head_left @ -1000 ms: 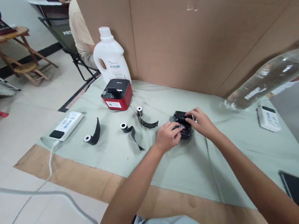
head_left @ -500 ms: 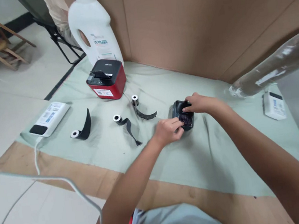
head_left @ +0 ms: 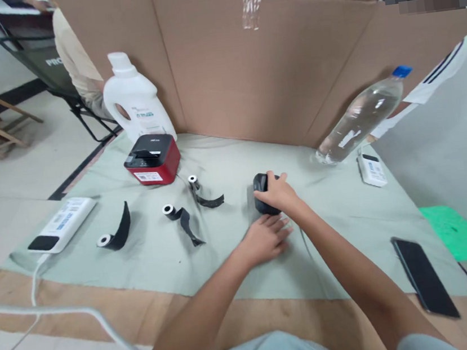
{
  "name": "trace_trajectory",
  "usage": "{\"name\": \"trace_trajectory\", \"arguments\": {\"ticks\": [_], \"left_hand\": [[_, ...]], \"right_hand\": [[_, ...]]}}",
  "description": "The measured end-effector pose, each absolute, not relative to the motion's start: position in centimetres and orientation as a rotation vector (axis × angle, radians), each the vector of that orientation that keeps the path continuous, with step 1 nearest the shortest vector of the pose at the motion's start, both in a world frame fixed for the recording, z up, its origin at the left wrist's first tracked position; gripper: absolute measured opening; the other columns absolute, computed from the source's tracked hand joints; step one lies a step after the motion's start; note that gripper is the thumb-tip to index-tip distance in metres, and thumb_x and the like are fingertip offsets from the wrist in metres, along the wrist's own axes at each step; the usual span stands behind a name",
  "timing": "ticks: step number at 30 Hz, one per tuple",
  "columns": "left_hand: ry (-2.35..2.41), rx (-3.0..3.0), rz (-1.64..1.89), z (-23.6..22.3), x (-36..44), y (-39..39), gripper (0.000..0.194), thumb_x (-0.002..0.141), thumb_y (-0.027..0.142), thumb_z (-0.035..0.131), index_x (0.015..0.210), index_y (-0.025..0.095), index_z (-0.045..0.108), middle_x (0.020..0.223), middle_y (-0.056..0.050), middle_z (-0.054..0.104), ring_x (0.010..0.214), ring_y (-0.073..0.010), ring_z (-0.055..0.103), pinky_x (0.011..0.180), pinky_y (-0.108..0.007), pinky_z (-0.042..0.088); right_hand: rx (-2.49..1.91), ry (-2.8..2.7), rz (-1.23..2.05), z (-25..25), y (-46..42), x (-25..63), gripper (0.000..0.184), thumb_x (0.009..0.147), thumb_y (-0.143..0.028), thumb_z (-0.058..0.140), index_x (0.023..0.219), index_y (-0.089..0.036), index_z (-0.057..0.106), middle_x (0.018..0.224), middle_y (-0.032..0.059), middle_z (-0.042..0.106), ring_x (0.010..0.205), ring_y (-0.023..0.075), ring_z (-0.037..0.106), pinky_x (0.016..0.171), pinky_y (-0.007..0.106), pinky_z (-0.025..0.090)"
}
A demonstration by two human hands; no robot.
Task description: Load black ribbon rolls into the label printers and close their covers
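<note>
A small black boxy device [head_left: 261, 187], which looks like a portable receipt printer, stands on the pale green cloth. Over its top and right side, my right hand [head_left: 280, 193] grips it, hiding part of its upper face. Just in front of the device, my left hand [head_left: 267, 239] is low over the cloth with fingers stretched apart and nothing in them. Left of the device are three small rolls with dark strips partly unwound: a near-left roll [head_left: 115, 236], a middle roll [head_left: 179, 218] and a farther roll [head_left: 202, 191].
At the back left, a red and black printer [head_left: 153, 159] stands before a white jug [head_left: 135, 102]. White power banks lie left [head_left: 63, 224] and right [head_left: 372, 169]. A clear bottle [head_left: 360, 119] leans against the cardboard [head_left: 242, 77]. A phone [head_left: 425, 276] lies front right. People sit beyond the cardboard.
My left hand has come off the device and opened in front of it. My right hand now covers the device's top, where a dark open interior showed before. The view has tilted up and right.
</note>
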State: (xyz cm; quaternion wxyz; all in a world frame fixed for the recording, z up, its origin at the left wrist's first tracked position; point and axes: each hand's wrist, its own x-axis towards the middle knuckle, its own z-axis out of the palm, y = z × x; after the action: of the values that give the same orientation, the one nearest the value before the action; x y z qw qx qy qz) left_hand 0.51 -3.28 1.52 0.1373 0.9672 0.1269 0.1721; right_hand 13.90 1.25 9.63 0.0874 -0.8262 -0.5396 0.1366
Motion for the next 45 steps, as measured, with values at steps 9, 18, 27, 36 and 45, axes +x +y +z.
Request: {"name": "trace_trajectory", "arguments": {"ticks": [9,18,27,36,45], "left_hand": [[0.399,2.775,0.174,1.6,0.9,-5.2,0.062,0.105,0.056,0.033,0.16,0.028,0.034,0.169,-0.002,0.027,0.158,-0.0307,0.017,0.127,-0.056,0.015],[0.286,2.662,0.289,3.2,-1.8,-6.8,0.054,0.101,0.048,0.05,0.149,0.023,0.051,0.156,-0.005,0.051,0.149,-0.0235,0.041,0.125,-0.045,0.029],[1.833,2.102,0.831,10.5,-12.3,6.6,0.034,0.096,0.039,0.054,0.122,0.023,0.07,0.115,-0.009,0.077,0.106,-0.0253,0.071,0.092,-0.036,0.054],[2.099,2.008,0.351,11.6,-12.2,10.3,0.028,0.087,0.039,0.062,0.096,0.016,0.077,0.105,-0.016,0.077,0.099,-0.0285,0.072,0.079,-0.03,0.052],[2.1,1.882,0.24,11.5,-24.0,2.7,0.023,0.082,0.032,0.067,0.096,0.017,0.077,0.087,-0.009,0.077,0.078,-0.024,0.072,0.068,-0.028,0.051]], "right_hand": [[-2.717,-1.17,0.079,9.9,-6.7,33.7,0.091,0.078,-0.068,0.063,0.147,-0.012,0.044,0.125,0.0296,0.056,0.11,0.0462,0.063,0.087,0.052,0.05],[-2.864,-0.932,0.127,8.7,-7.6,36.7,0.095,0.081,-0.071,0.056,0.157,-0.017,0.037,0.14,0.0407,0.043,0.127,0.0565,0.051,0.088,0.062,0.042],[-2.278,-1.635,-0.307,6.3,-3.9,21.9,0.067,0.093,-0.052,0.047,0.147,-0.012,0.048,0.145,0.0277,0.048,0.129,0.0433,0.047,0.108,0.063,0.027],[-2.113,-1.589,-0.134,-0.9,-2.7,18.2,0.052,0.093,-0.04,0.048,0.136,-0.012,0.059,0.137,0.022,0.054,0.124,0.0343,0.049,0.106,0.05,0.033],[-2.207,-1.579,-0.113,0.1,-1.3,18.2,0.05,0.09,-0.037,0.052,0.133,-0.013,0.061,0.143,0.024,0.045,0.123,0.0387,0.045,0.102,0.051,0.033]]}}
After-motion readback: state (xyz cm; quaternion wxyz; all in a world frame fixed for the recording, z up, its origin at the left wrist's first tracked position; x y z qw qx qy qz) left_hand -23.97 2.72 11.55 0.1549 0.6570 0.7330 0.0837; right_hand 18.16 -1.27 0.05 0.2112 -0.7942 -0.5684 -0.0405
